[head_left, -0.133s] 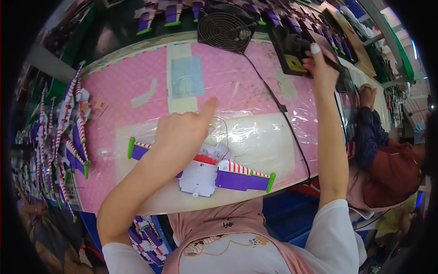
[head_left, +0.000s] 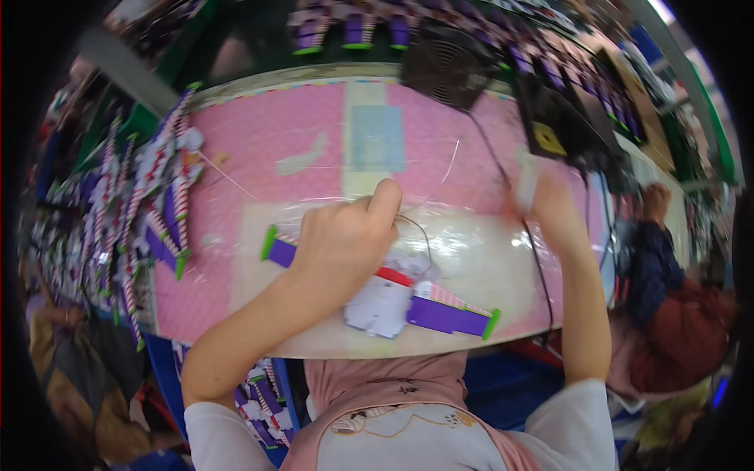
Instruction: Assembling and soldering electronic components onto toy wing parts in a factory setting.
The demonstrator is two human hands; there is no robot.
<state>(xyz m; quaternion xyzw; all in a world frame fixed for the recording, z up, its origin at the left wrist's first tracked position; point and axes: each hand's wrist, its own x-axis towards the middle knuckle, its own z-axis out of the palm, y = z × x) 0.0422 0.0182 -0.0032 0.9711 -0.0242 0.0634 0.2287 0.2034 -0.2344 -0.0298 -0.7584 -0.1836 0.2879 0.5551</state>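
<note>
A toy wing piece (head_left: pixel 377 306), with a white and red middle and purple wings tipped in green, lies on the work mat near the table's front edge. Over its left part, my left hand (head_left: pixel 342 243) is closed, and a thin wire (head_left: pixel 428 234) curves from its fingertips down to the piece. To the right, my right hand (head_left: pixel 550 208) hangs above the mat, smeared by motion. Its fingers, and whether they hold anything, cannot be made out. Beyond that hand is a black stand (head_left: pixel 569 133) with a yellow sponge (head_left: pixel 548 140).
More toy wing pieces (head_left: pixel 169 188) are heaped at the left; others (head_left: pixel 357 31) line the far side. A black fan (head_left: pixel 446 67) stands at the back, its cord (head_left: pixel 491 149) crossing the pink mat (head_left: pixel 263 118). At far right another person's hand (head_left: pixel 656 202) rests by the bench.
My right hand has come away from the black stand, toward me. The fingers of my left hand have curled in. The whole view has shifted, so the table sits farther right.
</note>
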